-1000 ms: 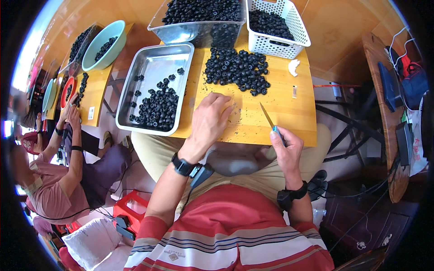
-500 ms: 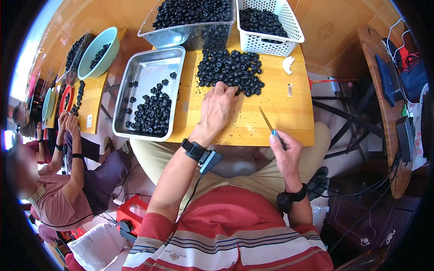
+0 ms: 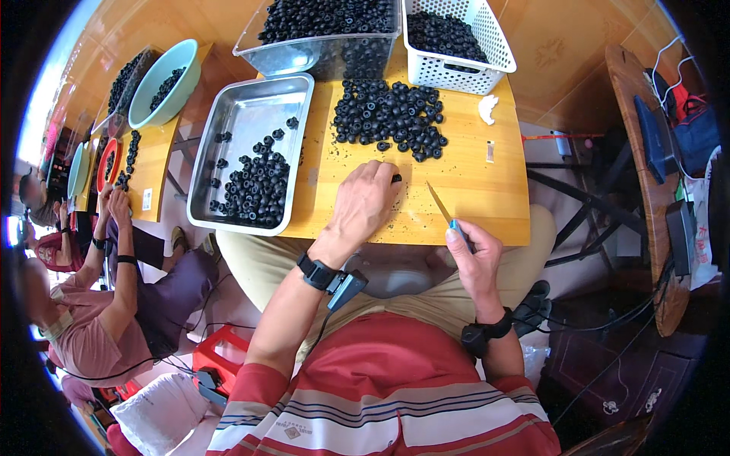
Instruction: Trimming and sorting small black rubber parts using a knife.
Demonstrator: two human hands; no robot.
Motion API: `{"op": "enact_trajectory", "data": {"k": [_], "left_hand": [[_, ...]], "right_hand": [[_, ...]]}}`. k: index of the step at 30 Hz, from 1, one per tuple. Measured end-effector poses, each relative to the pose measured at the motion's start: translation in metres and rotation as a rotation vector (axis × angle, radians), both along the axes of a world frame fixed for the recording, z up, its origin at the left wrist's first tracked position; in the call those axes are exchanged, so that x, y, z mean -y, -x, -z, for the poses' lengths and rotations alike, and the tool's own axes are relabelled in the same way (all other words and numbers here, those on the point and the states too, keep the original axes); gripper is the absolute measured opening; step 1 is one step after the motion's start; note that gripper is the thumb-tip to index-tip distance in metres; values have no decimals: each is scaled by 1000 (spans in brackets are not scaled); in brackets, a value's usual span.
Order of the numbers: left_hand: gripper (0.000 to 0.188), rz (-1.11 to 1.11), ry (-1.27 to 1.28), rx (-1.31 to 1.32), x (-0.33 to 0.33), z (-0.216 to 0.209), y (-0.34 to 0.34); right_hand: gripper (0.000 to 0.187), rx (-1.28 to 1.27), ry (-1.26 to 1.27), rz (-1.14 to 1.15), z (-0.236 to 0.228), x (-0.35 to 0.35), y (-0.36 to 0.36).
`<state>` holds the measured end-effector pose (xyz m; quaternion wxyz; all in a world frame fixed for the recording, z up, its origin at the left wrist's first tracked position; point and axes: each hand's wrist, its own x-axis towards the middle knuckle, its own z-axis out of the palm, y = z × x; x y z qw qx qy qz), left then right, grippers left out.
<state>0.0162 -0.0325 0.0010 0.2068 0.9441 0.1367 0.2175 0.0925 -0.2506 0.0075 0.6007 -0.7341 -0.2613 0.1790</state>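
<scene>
An orange-tan wall (image 3: 566, 87) is facing you beyond a yellow table (image 3: 494, 205); a dark cabinet (image 3: 582, 361) is standing at your right; a red stool (image 3: 204, 356) and pale floor (image 3: 242, 302) are showing at your left, where bright light (image 3: 55, 83) is glowing.

There is one knife (image 3: 442, 204), one tray (image 3: 247, 114), one white basket (image 3: 430, 70).
</scene>
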Motion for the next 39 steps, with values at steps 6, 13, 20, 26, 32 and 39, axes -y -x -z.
{"op": "enact_trajectory", "data": {"k": [6,13,20,26,32,39], "left_hand": [[16,16,714,191,7,3,21],[22,-6,1835,473,11,1,35],[25,-16,1842,485,16,8,41],[26,25,1801,496,21,8,40],[22,36,1875,526,24,7,45],[23,76,1901,532,29,5,48]], "right_hand": [[35,1,2,-26,-4,-4,3],[34,-7,22,-60,-3,-9,6],[33,-21,8,-101,1,-14,12],[33,-16,20,-116,-2,-18,17],[32,-19,15,-145,-2,-17,17],[32,-33,14,-187,-3,-18,22]]}}
